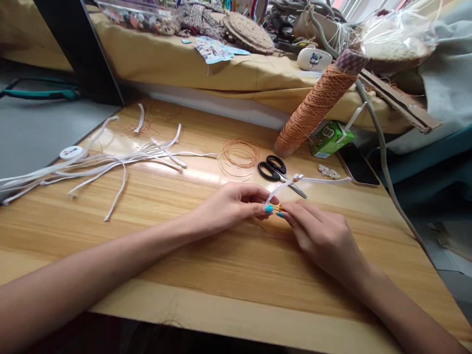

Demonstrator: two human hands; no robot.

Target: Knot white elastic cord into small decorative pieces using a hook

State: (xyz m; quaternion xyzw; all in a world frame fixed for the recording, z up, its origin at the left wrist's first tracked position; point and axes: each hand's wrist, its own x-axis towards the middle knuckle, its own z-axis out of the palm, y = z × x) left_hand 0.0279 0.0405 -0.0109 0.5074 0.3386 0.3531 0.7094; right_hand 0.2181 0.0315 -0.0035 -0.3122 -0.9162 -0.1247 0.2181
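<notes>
My left hand [243, 201] pinches the near end of a white cord [278, 189] between thumb and fingers. From there the cord arcs up to a small knotted cluster [297, 178] and runs on to the right, across the scissors' blades. Fingers closed, my right hand [320, 228] grips a thin gold-coloured piece [278, 208], whose tip meets the left thumb. Whether it is a tool or wire I cannot make out. Black-handled scissors [272, 168] lie just beyond both hands. Left of them rests a coil of thin orange-brown cord [240, 153].
Many white cords [121, 160] spread over the table's left side. A tall spool of orange cord [317, 105] leans at the back right, near a green drink carton [332, 139], a phone [357, 164] and small white beads [328, 171]. A cluttered ledge [236, 73] borders the back.
</notes>
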